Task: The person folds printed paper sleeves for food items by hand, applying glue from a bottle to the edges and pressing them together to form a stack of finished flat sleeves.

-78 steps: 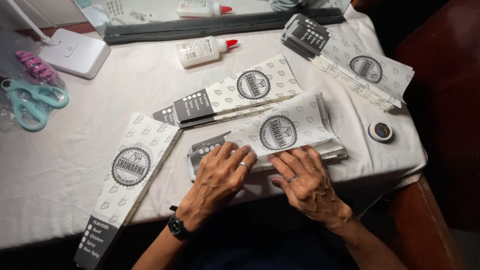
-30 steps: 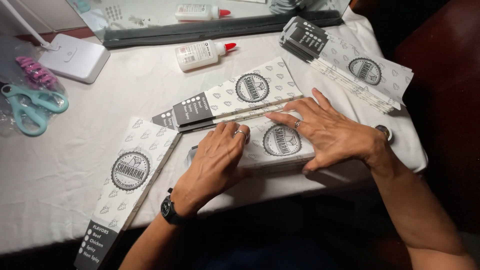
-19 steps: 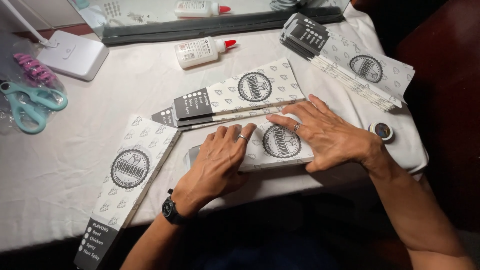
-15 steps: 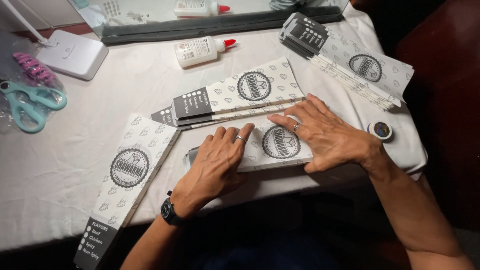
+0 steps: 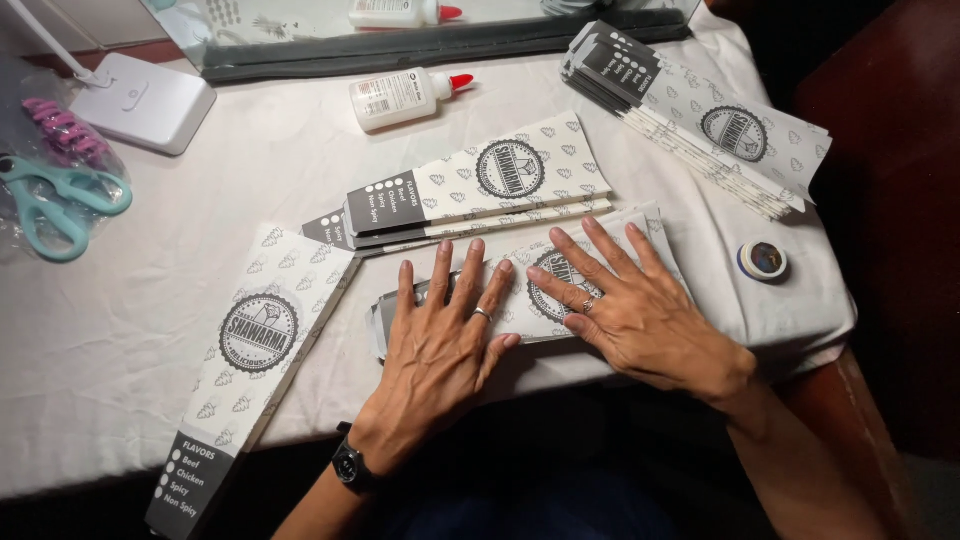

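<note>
**Reader:** Where the hands rest, what lies under them?

**Describer:** Seen from the head camera, both hands lie flat, fingers spread, on a printed paper sleeve at the near edge of the table. The left hand covers the sleeve's left part, the right hand its right part, fingertips pointing away from the person. Neither hand pinches anything; both press down with open palms.

**Reader:** Which way does the sleeve run?

**Describer:** Its long axis runs left to right, rising slightly toward the right, directly in front of the person. Both hands touch it, so neither is nearer.

**Reader:** What is around it?

**Describer:** Just beyond the fingertips lie two more sleeves, overlapping, on the same slant. To the left, another sleeve lies diagonally, its dark end hanging past the table edge. At far right sits a stack of sleeves, and near the right hand a small round tape roll. A glue bottle lies farther back; scissors and a white box sit at far left. Nothing stands between the hands and the sleeve.
</note>
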